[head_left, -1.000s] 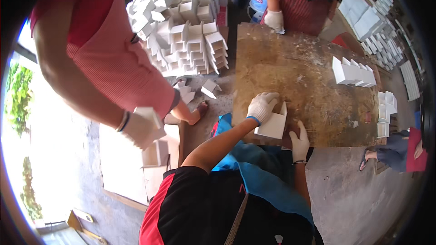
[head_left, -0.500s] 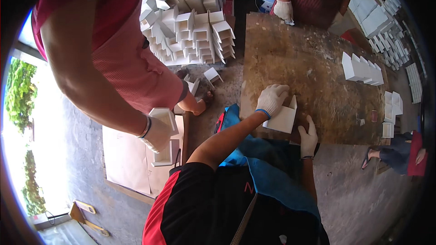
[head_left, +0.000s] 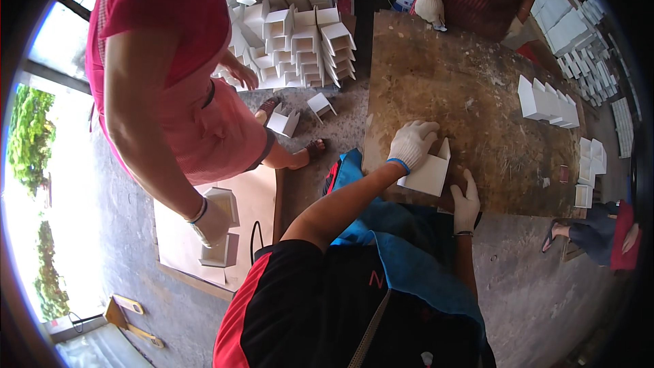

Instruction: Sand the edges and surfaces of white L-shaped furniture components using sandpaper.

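A white open-sided box (head_left: 426, 176) with raised side flaps lies at the near edge of the brown wooden table (head_left: 470, 123). My left hand (head_left: 413, 144), in a white knit glove with a blue cuff, grips its far left side, fingers curled over the edge. My gloved right hand (head_left: 466, 203) is just right of the box at the table's near edge, thumb and fingers apart. Nothing shows between them, though its lower side is partly hidden. A dark band circles that wrist.
Joined white boxes (head_left: 547, 102) stand at the table's right, with smaller ones (head_left: 590, 167) by its corner. Across the table is a co-worker's gloved hand (head_left: 430, 9). At left, a co-worker's gloved hand (head_left: 212, 223) holds white pieces over a cardboard-covered surface (head_left: 178, 245). Stacked boxes (head_left: 300, 37) stand behind.
The co-worker on the left has straightened and shifted their gloved hand with the white pieces left and down, over the cardboard. My hands and the box stay nearly the same; the view shifts slightly.
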A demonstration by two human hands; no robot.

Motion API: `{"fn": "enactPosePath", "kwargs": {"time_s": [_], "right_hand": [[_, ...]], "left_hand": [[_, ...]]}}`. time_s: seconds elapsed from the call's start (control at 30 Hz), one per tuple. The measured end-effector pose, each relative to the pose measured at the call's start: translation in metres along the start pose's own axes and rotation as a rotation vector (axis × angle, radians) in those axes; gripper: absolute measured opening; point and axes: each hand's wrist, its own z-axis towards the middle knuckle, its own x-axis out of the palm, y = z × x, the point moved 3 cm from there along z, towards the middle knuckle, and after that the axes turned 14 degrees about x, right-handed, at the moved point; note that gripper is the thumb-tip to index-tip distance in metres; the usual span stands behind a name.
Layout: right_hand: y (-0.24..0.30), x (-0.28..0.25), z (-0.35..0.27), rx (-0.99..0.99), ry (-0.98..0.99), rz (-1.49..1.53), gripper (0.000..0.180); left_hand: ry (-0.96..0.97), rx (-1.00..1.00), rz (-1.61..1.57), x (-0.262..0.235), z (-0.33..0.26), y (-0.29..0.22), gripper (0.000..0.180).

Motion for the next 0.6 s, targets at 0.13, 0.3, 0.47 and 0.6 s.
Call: {"fn": "enactPosePath", "kwargs": {"time_s": [0.13, 0.3, 0.47, 0.6], "right_hand": [[0.003, -0.001, -0.001, -0.001, -0.003, -0.004, 0.051], [0.002, 0.000, -0.001, 0.006, 0.010, 0.022, 0.051], [-0.001, 0.000, 0.001, 0.012, 0.012, 0.015, 0.051], [0.007, -0.001, -0.004, 0.013, 0.001, -0.022, 0.051]], "left_hand": [[-0.001, -0.007, -0.007, 0.001, 0.000, 0.001, 0.025], [-0.003, -0.012, -0.002, -0.002, 0.001, -0.002, 0.025], [0.019, -0.021, -0.021, -0.009, 0.002, -0.010, 0.028], [0.007, -0.008, -0.023, -0.008, 0.001, -0.007, 0.028]]}}
